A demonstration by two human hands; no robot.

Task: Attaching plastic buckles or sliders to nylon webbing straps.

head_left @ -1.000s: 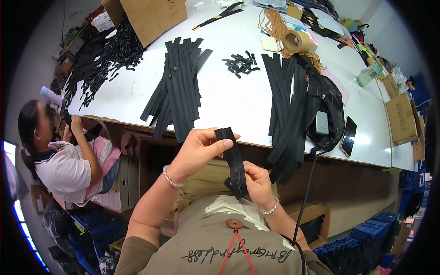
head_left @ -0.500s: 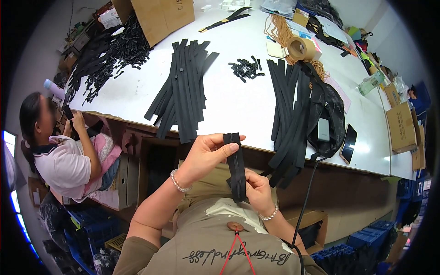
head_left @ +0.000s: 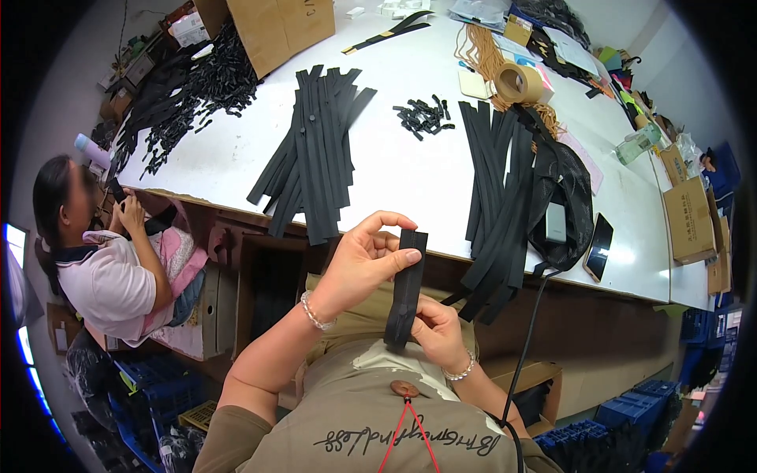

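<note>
Your bare left hand (head_left: 363,262) scooted right, pinching the flat black fabric strip (head_left: 405,293) up top, bare right hand (head_left: 441,333) pinching lower, probably for steadiness, your side of the flat white table (head_left: 410,181).

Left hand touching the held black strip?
Touching. The head view shows the left hand with its thumb laid across the black strip near its upper end.

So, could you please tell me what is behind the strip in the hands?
The lap shows beside the strip, and part of the left hand just above it; anything directly behind is covered and cannot be seen.
</note>
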